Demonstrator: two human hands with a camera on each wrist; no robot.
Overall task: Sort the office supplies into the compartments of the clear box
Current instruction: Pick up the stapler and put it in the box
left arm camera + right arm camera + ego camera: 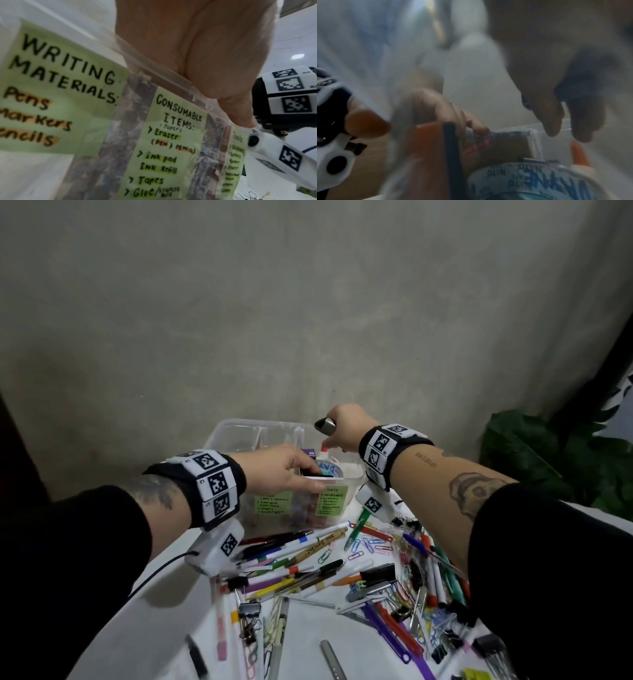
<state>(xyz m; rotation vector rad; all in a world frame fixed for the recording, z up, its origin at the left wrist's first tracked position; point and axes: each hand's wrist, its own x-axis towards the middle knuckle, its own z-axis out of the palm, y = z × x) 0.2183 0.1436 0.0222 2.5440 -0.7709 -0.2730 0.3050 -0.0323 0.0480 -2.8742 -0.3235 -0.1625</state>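
The clear box (224, 433) stands at the table's far side with green labels (56, 86) on its front wall. My left hand (291, 472) grips that front wall, thumb outside and fingers curled over the rim (159, 73). My right hand (337, 426) hovers above the box's right side and holds a small grey and black metal tool (324, 426); what kind of tool is unclear. Below it in the box lie a tape roll (539, 180) with blue print and a glue bottle with an orange tip (323, 447). The right wrist view is blurred.
Several pens, markers, paper clips and binder clips (342, 577) lie heaped on the white table (164, 621) in front of the box. A green plant (548, 460) stands at the right. A grey wall (308, 320) rises close behind the box.
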